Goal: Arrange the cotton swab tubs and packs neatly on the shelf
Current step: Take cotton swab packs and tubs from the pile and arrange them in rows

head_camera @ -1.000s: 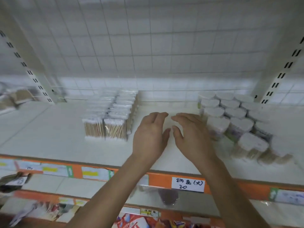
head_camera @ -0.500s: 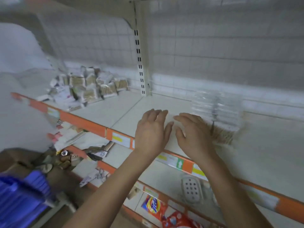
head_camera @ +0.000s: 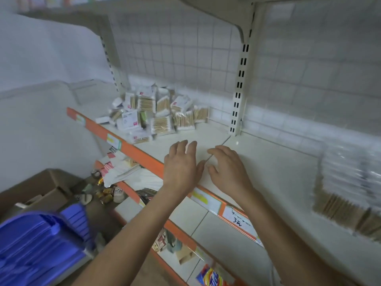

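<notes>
Awaiting sorting: heap of cotton swab packs (head_camera: pixel 158 116), jumbled at the shelf's (head_camera: pixel 278 182) far left, against the back grid (head_camera: pixel 185 58).
Sorted: rows of packs (head_camera: pixel 348 188), blurred, filed at the right edge.
Tubs: none in view.
Left hand (head_camera: pixel 181 168): over bare shelf between heap and rows; fingers straight, empty.
Right hand (head_camera: pixel 226 172): just beside it; fingers relaxed, empty.
Progress, judged: partway; heap outstanding.

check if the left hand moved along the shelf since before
Yes, leftward: the left hand was right of the neat stack of packs, and is now well left of it.
</notes>
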Demonstrator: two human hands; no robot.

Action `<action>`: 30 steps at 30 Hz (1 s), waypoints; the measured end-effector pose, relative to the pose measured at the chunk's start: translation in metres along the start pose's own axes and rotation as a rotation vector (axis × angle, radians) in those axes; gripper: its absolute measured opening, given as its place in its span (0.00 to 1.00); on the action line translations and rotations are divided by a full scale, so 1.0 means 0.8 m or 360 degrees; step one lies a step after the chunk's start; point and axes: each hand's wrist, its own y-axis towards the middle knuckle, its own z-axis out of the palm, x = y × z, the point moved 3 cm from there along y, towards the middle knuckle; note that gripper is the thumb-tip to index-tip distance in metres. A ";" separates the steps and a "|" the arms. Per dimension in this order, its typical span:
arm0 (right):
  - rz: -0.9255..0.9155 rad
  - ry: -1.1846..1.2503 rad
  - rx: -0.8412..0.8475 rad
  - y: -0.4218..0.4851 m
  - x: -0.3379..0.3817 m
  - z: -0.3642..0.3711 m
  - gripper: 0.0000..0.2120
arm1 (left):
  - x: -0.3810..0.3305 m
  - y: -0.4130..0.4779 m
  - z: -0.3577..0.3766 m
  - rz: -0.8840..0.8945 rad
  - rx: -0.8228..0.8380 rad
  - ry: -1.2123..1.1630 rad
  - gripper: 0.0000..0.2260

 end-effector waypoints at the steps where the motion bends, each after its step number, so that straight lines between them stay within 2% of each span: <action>1: -0.0004 0.0022 0.0040 0.015 -0.001 0.006 0.20 | 0.009 0.009 0.003 -0.0033 0.0035 0.0038 0.27; 7: 0.0179 0.0212 0.0220 0.096 -0.020 0.056 0.20 | 0.063 0.064 0.018 -0.0191 0.0128 0.0166 0.27; 13: 0.0355 0.0323 0.0245 0.167 -0.031 0.095 0.22 | 0.119 0.115 0.037 -0.0280 0.0119 0.0125 0.28; 18: 0.0499 0.0404 0.0129 0.231 -0.024 0.117 0.25 | 0.164 0.159 0.054 -0.0249 0.0091 0.0066 0.30; 23: 0.0709 0.0533 -0.0013 0.279 -0.019 0.141 0.19 | 0.200 0.198 0.072 -0.0131 0.0170 0.0049 0.33; 30: 0.0798 0.0576 -0.0160 0.282 -0.019 0.154 0.19 | 0.214 0.208 0.076 -0.0053 0.0134 -0.0020 0.30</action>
